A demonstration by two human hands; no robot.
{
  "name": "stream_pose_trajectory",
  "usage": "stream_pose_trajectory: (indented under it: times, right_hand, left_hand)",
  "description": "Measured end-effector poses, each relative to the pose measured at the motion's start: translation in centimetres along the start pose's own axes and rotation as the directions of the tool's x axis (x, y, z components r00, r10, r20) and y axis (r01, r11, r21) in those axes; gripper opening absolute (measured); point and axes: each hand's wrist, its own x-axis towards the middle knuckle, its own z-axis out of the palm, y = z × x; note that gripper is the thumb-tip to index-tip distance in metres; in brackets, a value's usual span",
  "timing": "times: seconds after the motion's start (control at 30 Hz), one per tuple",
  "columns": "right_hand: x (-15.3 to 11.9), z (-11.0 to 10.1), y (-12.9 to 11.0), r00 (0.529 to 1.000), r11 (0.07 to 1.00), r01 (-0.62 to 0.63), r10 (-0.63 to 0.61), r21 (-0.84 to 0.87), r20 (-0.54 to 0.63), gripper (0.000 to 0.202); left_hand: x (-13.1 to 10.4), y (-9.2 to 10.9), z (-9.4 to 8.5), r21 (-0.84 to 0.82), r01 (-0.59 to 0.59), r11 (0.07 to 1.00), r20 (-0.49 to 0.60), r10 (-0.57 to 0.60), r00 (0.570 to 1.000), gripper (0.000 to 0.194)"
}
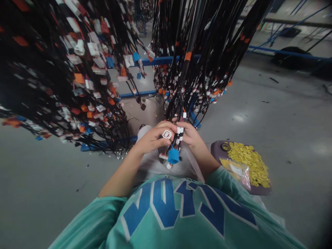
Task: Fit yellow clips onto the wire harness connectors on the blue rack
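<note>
A white connector (166, 134) with a dark opening is pinched between the thumb and finger of my left hand (155, 137). My right hand (190, 132) closes around the end of a wiring harness (180, 133), where white connectors and black wires bunch together. Both hands meet in front of my lap, fingertips close to each other. Below them dangles a blue connector (173, 156), with smaller white connectors partly hidden behind it. The harness runs up into a hanging bundle with an orange tag (188, 56).
Dense wiring harnesses (85, 79) with white, orange and blue connectors hang at left and centre on a blue metal rack (163, 61). To my right, a dark tray (215, 149) holds many yellow clips (245, 160) and a clear plastic bag (237, 171). Scraps lie on the grey floor.
</note>
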Motion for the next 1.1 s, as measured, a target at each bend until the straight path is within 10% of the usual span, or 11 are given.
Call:
stream_pose_trajectory:
  times: [0.33,0.5,0.67,0.87,1.1]
  right_hand:
    - [0.2,-0.4,0.5,0.958,0.953,0.184,-0.228,-0.24,-0.172,0.027]
    - [-4.1,-5.4,2.5,0.692,0.699,0.14,-0.576,-0.702,-0.436,0.048]
    - [-15.7,-13.7,7.5,0.521,0.457,-0.356,-0.627,-0.815,-0.579,0.022]
    - [-26.4,-20.4,11.8,0.253,0.481,-0.626,-0.619,-0.614,-0.743,0.021]
    - [-25.7,-25.0,11.2,0.061,0.518,-0.701,-0.641,-0.49,-0.765,0.03]
  left_hand:
    - [0.9,-0.5,2.3,-0.037,0.061,0.997,-0.098,-0.064,0.993,0.045]
    - [1.8,-2.2,2.6,-0.065,0.037,0.997,-0.319,-0.056,0.946,0.037]
    - [2.7,-3.2,2.9,-0.177,-0.027,0.984,-0.449,-0.056,0.892,0.031]
    - [4.0,-3.3,3.8,-0.212,-0.024,0.977,-0.515,-0.091,0.852,0.038]
    - [4.4,-2.3,4.5,-0.176,0.048,0.983,-0.548,-0.139,0.825,0.046]
